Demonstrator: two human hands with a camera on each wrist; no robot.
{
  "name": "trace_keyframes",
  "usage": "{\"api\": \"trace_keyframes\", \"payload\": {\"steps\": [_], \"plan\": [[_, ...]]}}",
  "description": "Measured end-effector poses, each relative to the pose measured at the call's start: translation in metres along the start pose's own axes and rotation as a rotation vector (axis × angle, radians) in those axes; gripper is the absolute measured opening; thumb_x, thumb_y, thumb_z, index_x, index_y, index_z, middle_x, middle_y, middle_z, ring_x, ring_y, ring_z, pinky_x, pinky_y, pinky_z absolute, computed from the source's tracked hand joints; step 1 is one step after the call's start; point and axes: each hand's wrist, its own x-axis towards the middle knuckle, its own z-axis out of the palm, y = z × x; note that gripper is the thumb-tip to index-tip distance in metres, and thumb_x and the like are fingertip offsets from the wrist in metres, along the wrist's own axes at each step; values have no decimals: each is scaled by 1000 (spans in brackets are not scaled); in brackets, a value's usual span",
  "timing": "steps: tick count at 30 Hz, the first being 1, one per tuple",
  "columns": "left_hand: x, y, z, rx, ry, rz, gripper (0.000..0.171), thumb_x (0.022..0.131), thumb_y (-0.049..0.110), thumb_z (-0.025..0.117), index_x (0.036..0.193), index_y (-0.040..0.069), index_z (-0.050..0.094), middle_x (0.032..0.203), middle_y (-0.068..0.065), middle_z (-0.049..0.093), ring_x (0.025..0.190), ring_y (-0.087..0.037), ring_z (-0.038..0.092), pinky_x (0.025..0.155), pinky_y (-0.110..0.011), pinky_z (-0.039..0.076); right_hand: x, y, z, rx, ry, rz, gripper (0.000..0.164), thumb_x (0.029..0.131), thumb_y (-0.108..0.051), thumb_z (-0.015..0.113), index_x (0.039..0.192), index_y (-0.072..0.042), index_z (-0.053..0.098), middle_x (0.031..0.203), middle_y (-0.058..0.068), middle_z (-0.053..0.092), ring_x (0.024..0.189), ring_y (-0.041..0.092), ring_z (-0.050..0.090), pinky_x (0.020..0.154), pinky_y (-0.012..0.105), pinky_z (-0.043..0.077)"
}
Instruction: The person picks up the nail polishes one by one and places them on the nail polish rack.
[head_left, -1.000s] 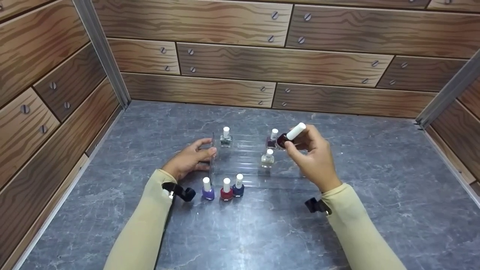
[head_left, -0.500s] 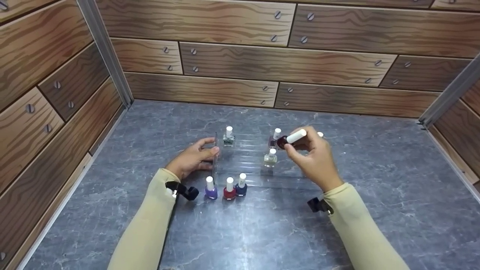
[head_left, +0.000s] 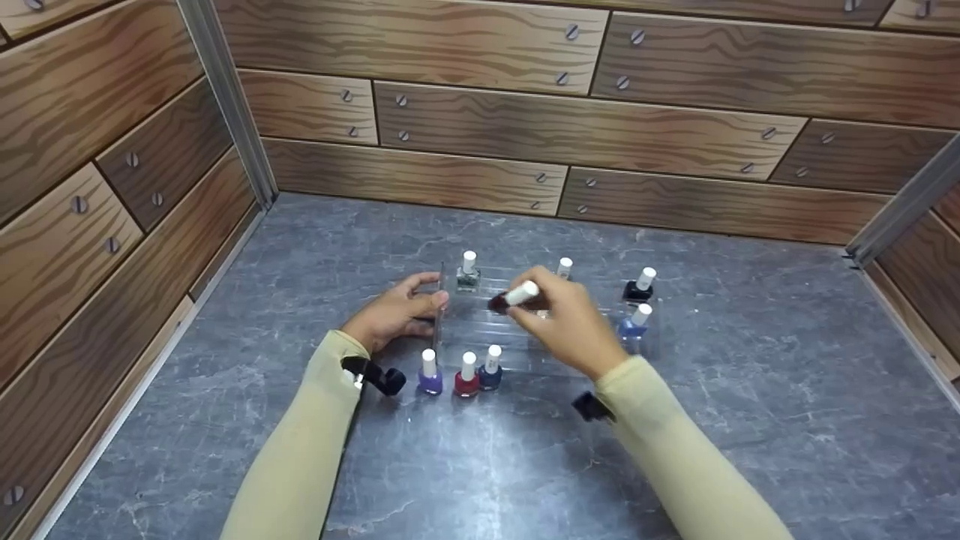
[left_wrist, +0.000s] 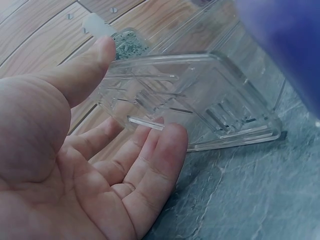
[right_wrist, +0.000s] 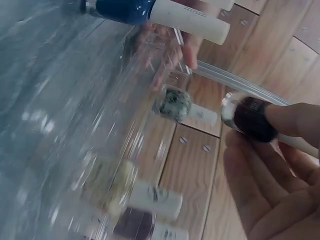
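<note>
The right hand [head_left: 566, 322] is pinching a white-capped dark-red glass bottle [head_left: 511, 298], probably mid-placing, needing righting; the left hand [head_left: 397, 311], fingers spread, is touching a clear plastic rack [left_wrist: 200, 95].

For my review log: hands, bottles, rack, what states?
Right hand: gripping maroon bottle
Maroon bottle: capped, tilted
Left hand: touching rack
Rack: bearing bottles
Purple bottle: capped
Red bottle: capped
Navy bottle: capped
Glitter bottle: capped
Black bottle: capped
Blue bottle: capped
Pale bottle: capped
Plum bottle: capped
</note>
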Motion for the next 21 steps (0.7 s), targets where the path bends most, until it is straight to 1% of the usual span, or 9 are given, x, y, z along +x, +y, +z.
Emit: {"api": "trace_keyframes", "payload": {"steps": [3,5,8,12,16,21], "plan": [[1,1,0,9,3,-2,70,101,28,69,160,15,34,144,-22,55,129,-35,58,97,-40,59,17,-4,10,-54,-35,61,19,93,-6,75,108,-12,66,105,5,75,95,19,73,83,30,63],[2,1,0,15,11,-1,70,100,29,70,160,16,35,143,-21,56,128,-34,59,96,-39,59,26,-4,16,-97,-55,78,19,93,-7,75,108,-12,65,103,5,75,91,20,72,81,31,63],[2,1,1,16,15,1,71,100,31,71,160,16,35,142,-21,57,127,-33,60,95,-39,60,35,-4,26,-184,-86,68,18,92,-10,76,106,-12,65,99,5,75,87,20,71,78,34,63],[0,-1,1,9,13,3,72,101,30,69,160,14,33,142,-21,57,127,-34,60,94,-38,60,43,1,39,-288,-115,20,18,91,-11,78,104,-11,66,96,6,75,86,23,70,78,39,61],[-1,-1,1,6,11,10,72,101,30,69,161,13,32,143,-21,57,127,-34,60,94,-37,60,48,5,49,-310,-150,-6,17,92,-10,77,103,-10,65,95,6,74,86,22,69,80,40,60],[0,-2,1,-1,15,17,72,100,30,70,160,13,33,142,-20,58,126,-33,61,93,-37,60,53,7,55,-283,-167,-8,15,92,-8,77,102,-9,65,95,6,75,86,20,69,80,39,60]]}}
